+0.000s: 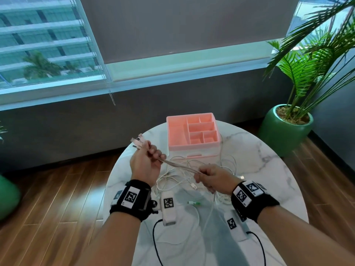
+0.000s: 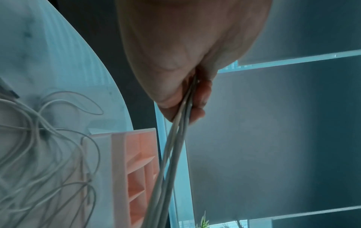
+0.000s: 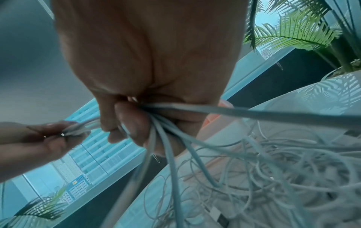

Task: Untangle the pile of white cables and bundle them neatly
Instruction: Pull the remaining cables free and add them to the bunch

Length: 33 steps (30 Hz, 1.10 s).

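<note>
Several white cables (image 1: 180, 166) stretch taut between my two hands above the table. My left hand (image 1: 148, 160) grips them near their plug ends (image 1: 137, 143), which stick out past my fist up and to the left. My right hand (image 1: 209, 176) is closed round the same strands lower right; in the right wrist view the cables (image 3: 168, 138) fan out below my curled fingers (image 3: 125, 123). The left wrist view shows the strands (image 2: 175, 138) leaving my fist (image 2: 185, 95). The rest lies as a loose tangle (image 1: 192, 181) on the marble table (image 1: 259, 169).
A pink divided organiser box (image 1: 192, 131) stands at the table's far side, cables running round it. A green-tipped plug (image 1: 194, 203) lies near the front. A potted palm (image 1: 288, 123) stands at the right; wooden floor surrounds the round table.
</note>
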Tool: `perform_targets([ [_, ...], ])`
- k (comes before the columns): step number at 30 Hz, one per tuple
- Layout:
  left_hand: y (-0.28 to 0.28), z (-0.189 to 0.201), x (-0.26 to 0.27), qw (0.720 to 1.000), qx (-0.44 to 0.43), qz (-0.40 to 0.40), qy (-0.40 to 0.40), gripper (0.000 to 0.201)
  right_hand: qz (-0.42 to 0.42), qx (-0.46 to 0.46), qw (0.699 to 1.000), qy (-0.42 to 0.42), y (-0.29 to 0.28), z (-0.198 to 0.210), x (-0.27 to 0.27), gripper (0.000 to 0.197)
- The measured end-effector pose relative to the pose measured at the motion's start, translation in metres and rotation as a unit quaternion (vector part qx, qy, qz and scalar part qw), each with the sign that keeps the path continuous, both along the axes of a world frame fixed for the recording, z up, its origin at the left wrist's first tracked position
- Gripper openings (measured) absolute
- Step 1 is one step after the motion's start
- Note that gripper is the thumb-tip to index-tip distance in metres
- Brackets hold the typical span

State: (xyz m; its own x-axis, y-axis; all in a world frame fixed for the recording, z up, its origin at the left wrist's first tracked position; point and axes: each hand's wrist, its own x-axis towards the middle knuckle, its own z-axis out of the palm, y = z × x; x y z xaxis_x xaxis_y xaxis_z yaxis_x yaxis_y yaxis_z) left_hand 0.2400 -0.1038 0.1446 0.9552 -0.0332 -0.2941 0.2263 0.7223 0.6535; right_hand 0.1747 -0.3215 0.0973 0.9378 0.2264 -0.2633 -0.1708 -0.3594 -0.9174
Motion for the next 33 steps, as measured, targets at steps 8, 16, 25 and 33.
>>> perform_targets([
  [8, 0.013, 0.013, 0.017, 0.999, -0.015, 0.002, -0.038, 0.034, -0.034, -0.027, 0.999, -0.027, -0.051, 0.044, 0.003, 0.025],
  [16, 0.031, 0.010, 0.024, 0.998, 0.022, 0.034, -0.057, 0.035, 0.054, 0.005, 0.990, 0.130, -0.072, 0.004, -0.035, 0.022],
  [25, 0.014, -0.026, 0.015, 0.992, 0.123, 0.004, -0.041, 0.036, -0.073, -0.092, 0.984, 0.137, -0.132, -0.011, -0.057, 0.027],
  [33, -0.012, -0.035, 0.016, 0.997, 0.082, -0.009, -0.009, 0.035, -0.207, -0.074, 0.975, 0.015, -0.174, 0.023, -0.058, 0.029],
])
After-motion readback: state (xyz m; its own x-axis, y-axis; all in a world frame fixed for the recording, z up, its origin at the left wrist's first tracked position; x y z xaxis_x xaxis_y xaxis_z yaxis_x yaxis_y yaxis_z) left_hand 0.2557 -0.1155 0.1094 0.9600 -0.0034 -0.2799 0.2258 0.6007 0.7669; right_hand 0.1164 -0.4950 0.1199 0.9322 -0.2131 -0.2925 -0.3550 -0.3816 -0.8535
